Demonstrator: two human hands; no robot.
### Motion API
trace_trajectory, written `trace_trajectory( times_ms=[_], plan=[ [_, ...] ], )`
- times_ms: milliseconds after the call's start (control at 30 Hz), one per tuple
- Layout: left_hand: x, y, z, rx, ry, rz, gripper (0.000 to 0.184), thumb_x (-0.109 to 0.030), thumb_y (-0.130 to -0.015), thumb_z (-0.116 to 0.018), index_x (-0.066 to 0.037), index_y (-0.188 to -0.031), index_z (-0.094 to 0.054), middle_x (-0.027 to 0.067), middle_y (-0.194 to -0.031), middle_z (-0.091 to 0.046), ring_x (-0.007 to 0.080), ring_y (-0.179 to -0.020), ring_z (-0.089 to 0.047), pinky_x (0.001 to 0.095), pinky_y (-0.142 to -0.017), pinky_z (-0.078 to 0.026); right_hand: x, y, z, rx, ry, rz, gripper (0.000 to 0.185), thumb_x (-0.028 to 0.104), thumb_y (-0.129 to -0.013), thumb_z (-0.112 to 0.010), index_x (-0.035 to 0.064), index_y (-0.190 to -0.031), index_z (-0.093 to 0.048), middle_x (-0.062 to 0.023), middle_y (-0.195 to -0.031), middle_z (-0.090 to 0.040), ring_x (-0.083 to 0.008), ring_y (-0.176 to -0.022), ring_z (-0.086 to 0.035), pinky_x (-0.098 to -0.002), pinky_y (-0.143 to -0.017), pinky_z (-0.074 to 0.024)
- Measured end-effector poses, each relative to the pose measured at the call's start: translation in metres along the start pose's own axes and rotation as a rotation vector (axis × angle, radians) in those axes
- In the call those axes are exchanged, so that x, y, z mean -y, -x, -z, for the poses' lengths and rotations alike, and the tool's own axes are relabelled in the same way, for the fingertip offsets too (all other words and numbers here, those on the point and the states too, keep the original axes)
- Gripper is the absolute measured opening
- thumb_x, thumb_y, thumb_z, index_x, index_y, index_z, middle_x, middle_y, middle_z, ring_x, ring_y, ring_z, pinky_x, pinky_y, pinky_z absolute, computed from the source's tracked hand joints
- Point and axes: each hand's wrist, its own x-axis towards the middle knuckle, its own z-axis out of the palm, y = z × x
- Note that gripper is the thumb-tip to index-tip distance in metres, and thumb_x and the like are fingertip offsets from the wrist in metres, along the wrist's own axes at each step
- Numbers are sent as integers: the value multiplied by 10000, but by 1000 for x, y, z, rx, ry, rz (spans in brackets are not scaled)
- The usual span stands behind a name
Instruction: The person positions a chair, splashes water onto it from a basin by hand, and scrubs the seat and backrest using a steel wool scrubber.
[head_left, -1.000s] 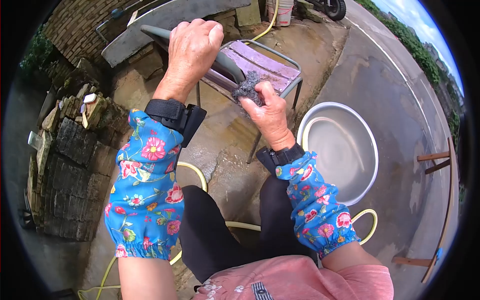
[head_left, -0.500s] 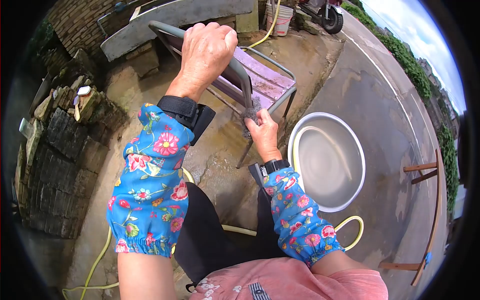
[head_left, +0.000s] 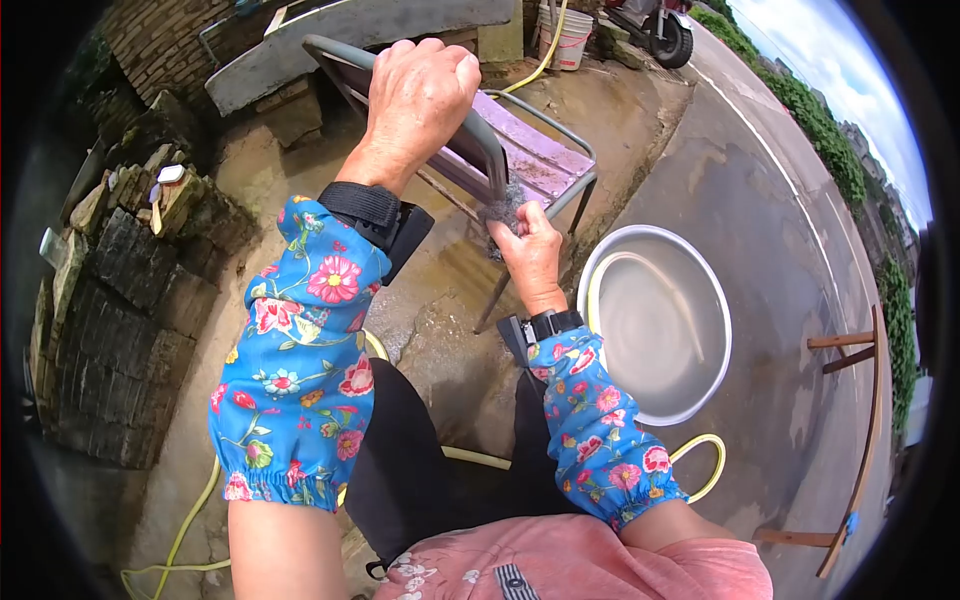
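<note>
The purple metal chair (head_left: 545, 160) stands on the wet ground (head_left: 425, 320) at 12 o'clock, its slatted seat tilted in view toward 2 o'clock. The left hand (head_left: 422, 108) is on the grey tube of the chair's backrest, its fingers wrapped around the tube. Lower, toward 1 o'clock from the centre, the right hand (head_left: 533, 258) pinches a grey scouring pad (head_left: 505, 212) in its fingers and presses it to the lower end of that same tube, beside the seat. A silver basin (head_left: 645, 350) sits at 3 o'clock, near the right hand. A yellow hose (head_left: 478, 457) loops on the ground toward 5 o'clock, and stacked stones (head_left: 140, 270) lie at 9 o'clock.
</note>
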Motion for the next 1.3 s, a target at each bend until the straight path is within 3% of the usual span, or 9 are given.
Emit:
trace_trajectory(
  times_ms=[167,333,467,533,700,900,967,1100,1300],
  plan=[
    [0,0,-3,-37,22,-46,264,-224,-876,-434,-78,-895,-653,105,-886,-639,332,-863,-560,438,-812,-417,66,-29,3,-47,-182,159,261,110,-688,-742,49,-811,-520,-73,-588,-479,-158,-517,-472,-294,-511,-429],
    [7,-2,-7,-83,17,-124,221,-191,-847,-447,-74,-799,-628,117,-829,-632,353,-819,-562,463,-766,-430,-53,13,-9,-12,25,-51,262,123,-690,-743,56,-823,-527,-86,-584,-504,-205,-511,-495,-317,-518,-443],
    [2,-1,-3,-68,44,-99,219,-194,-847,-447,-71,-800,-621,114,-839,-634,349,-820,-562,462,-768,-429,-78,19,-2,149,241,-250,305,171,-704,-765,25,-786,-510,-23,-586,-415,-91,-566,-384,-268,-530,-397],
    [0,-1,-4,-55,61,-53,227,-200,-851,-441,-66,-800,-618,113,-846,-636,346,-825,-561,462,-772,-428,-35,13,4,62,-10,-172,295,141,-694,-765,35,-845,-535,-80,-590,-527,-177,-547,-529,-318,-543,-453],
    [7,-4,-4,4,15,-65,305,-239,-886,-411,-52,-938,-647,125,-914,-641,337,-874,-555,440,-808,-424,-46,18,-25,-71,-186,-174,296,119,-707,-767,30,-839,-518,-69,-620,-570,-128,-554,-519,-292,-542,-450],
    [3,-5,5,100,43,-56,322,-256,-903,-411,-65,-1008,-649,117,-1002,-646,342,-931,-561,424,-853,-422,-138,59,-57,-183,-381,-516,216,110,-775,-728,27,-838,-538,-43,-679,-606,-124,-566,-558,-296,-489,-450],
    [3,-5,4,127,95,-7,367,-279,-913,-382,-63,-1025,-658,123,-1037,-645,336,-972,-547,417,-888,-400,-117,61,-61,-245,-867,-963,187,176,-847,-671,50,-915,-550,-45,-760,-623,-169,-573,-596,-298,-456,-448],
    [3,-8,5,157,178,70,392,-282,-930,-361,-56,-1038,-662,129,-1062,-639,320,-989,-534,400,-911,-385,-96,63,-70,-294,-1307,-991,184,218,-914,-580,80,-1031,-543,-63,-845,-638,-216,-633,-611,-333,-477,-467],
    [-11,-10,13,198,202,125,411,-291,-948,-342,-37,-1030,-655,135,-1073,-618,306,-1020,-515,388,-937,-371,-171,48,-119,-411,-1439,-1216,141,189,-935,-520,116,-1053,-545,-83,-880,-629,-227,-650,-585,-344,-508,-473]
  ],
)
